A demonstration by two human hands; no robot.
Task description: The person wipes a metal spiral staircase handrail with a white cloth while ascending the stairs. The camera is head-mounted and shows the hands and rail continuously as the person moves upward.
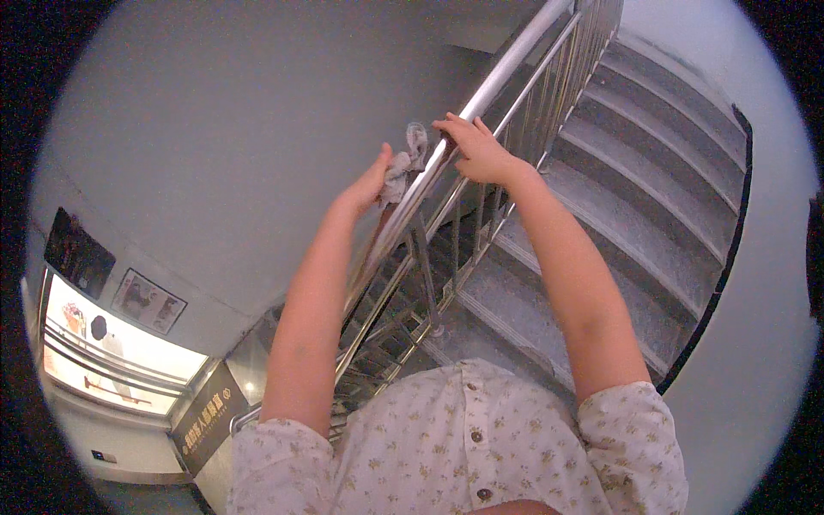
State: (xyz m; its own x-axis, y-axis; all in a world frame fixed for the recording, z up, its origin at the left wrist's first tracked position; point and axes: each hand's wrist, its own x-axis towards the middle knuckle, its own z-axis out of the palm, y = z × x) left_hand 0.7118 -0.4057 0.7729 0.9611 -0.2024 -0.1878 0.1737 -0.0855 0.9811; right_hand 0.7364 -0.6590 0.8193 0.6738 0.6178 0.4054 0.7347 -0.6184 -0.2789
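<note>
A polished metal handrail (492, 80) slants across the view. At its left side my left hand (372, 183) holds a crumpled grey cloth (402, 170) against the rail, thumb raised. Part of the cloth sticks up past the fingers, and most of those fingers are hidden behind it. Higher up the rail, my right hand (479, 151) lies over the top with its fingers across the metal and the thumb on the near side. No cloth shows in that hand.
Grey stone steps (634, 196) climb at the right, beside a pale wall with a black skirting edge (740, 238). Metal balusters (421, 264) stand under the rail. Lower left are a lit display case (122, 335), a framed picture (149, 300) and a dark sign (209, 415) bearing writing.
</note>
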